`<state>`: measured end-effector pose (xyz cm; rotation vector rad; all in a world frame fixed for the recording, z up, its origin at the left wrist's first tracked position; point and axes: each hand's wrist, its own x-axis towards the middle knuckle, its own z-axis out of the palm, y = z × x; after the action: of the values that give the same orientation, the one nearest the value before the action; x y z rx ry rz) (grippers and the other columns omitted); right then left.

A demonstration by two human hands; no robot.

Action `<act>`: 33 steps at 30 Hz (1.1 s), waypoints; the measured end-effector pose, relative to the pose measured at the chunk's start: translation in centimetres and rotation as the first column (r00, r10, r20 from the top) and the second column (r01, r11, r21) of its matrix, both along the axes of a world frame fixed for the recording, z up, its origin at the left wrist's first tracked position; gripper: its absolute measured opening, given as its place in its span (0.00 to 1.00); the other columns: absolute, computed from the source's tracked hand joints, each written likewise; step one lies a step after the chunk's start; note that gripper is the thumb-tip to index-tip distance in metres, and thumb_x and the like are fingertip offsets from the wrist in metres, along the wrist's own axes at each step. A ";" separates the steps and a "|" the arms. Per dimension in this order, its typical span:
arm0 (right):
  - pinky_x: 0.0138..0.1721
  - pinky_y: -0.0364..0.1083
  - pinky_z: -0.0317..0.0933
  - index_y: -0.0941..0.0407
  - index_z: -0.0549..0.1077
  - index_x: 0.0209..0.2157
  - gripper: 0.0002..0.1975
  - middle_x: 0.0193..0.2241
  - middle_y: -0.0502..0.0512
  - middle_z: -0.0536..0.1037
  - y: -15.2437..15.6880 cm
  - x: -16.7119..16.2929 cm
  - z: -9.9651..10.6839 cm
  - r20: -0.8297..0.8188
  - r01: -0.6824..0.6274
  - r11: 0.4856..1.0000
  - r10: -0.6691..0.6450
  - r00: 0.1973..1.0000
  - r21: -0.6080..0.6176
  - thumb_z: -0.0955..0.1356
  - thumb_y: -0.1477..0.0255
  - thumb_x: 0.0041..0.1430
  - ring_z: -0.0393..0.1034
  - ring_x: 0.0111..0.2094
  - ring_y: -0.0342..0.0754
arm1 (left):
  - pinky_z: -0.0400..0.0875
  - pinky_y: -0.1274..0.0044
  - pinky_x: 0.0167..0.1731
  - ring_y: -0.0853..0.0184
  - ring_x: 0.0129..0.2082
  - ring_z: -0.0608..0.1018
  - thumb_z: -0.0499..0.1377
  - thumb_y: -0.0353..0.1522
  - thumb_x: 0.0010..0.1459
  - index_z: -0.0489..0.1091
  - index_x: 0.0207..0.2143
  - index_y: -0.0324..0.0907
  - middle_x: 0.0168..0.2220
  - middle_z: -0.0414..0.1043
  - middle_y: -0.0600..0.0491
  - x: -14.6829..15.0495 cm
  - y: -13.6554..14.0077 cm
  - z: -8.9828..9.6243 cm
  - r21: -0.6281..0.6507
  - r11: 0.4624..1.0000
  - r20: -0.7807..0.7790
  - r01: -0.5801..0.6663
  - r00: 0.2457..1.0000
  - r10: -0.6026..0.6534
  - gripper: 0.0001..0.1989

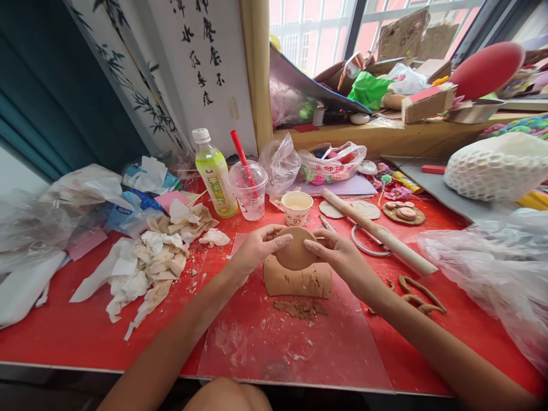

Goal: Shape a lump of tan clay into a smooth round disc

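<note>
Between both hands I hold a round, flat clay disc (295, 251), brown and smooth, tilted toward me. My left hand (269, 242) grips its left edge, thumb on the near face and fingers behind. On the right edge, my right hand (327, 248) pinches it the same way. Just below and behind the disc lies a thick roll or block of brown clay (297, 279), its surface cracked on the right. Flattened clay scraps (299, 309) are in front of it on a clear plastic sheet (291, 354).
A paper cup (297, 208), lidded plastic cup (249, 197) and drink bottle (216, 177) stand behind. Crumpled tissues (145, 262) lie left. To the right are a rolling pin (377, 231), a metal ring (358, 240), clay strips (422, 294) and plastic bags (483, 262).
</note>
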<state>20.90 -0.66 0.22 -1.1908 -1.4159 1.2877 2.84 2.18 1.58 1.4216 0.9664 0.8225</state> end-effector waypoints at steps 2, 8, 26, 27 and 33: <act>0.36 0.46 0.63 0.58 0.71 0.38 0.16 0.35 0.55 0.76 0.0 0.3 0.0 0.040 0.083 0.993 -0.087 0.995 0.089 0.67 0.60 0.55 0.69 0.36 0.47 | 0.65 0.78 0.36 0.67 0.37 0.73 0.61 0.38 0.51 0.71 0.38 0.38 0.36 0.74 0.52 0.1 0.0 0.1 0.006 1.000 -0.061 0.027 0.998 -0.027 0.15; 0.41 0.47 0.64 0.57 0.70 0.42 0.18 0.41 0.57 0.75 0.0 0.3 0.3 0.038 -0.001 0.997 -0.002 0.999 0.071 0.67 0.60 0.54 0.70 0.41 0.49 | 0.65 0.78 0.32 0.71 0.31 0.71 0.62 0.37 0.49 0.67 0.29 0.38 0.28 0.70 0.56 0.4 -0.4 -0.7 0.006 0.994 0.035 -0.107 0.994 0.107 0.11; 0.33 0.44 0.60 0.58 0.69 0.30 0.16 0.28 0.52 0.70 0.2 0.4 0.2 0.195 -0.037 0.995 0.017 0.981 0.096 0.64 0.58 0.57 0.65 0.32 0.45 | 0.65 0.77 0.34 0.69 0.32 0.72 0.61 0.40 0.51 0.71 0.31 0.37 0.31 0.72 0.54 0.1 0.1 -1.4 0.007 0.995 0.028 -0.104 0.994 0.104 0.13; 0.33 0.44 0.60 0.58 0.69 0.30 0.16 0.28 0.52 0.70 0.1 0.4 0.3 0.183 -0.041 0.995 0.025 0.983 0.086 0.64 0.58 0.56 0.65 0.32 0.45 | 0.65 0.77 0.34 0.70 0.32 0.72 0.61 0.40 0.51 0.71 0.31 0.37 0.30 0.72 0.54 0.1 0.1 -1.4 0.001 0.994 0.043 -0.110 0.993 0.110 0.14; 0.37 0.46 0.65 0.57 0.70 0.37 0.15 0.35 0.55 0.74 -0.1 0.0 0.4 0.062 -0.056 0.998 0.056 0.997 -0.001 0.66 0.60 0.54 0.69 0.38 0.47 | 0.64 0.78 0.33 0.70 0.32 0.72 0.62 0.38 0.51 0.72 0.31 0.38 0.30 0.72 0.54 0.1 0.3 -1.1 0.011 0.995 0.051 -0.100 0.994 0.099 0.12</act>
<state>20.94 -0.73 0.59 -1.2081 -1.5036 1.2982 2.89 2.43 0.44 1.3670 1.0010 0.9355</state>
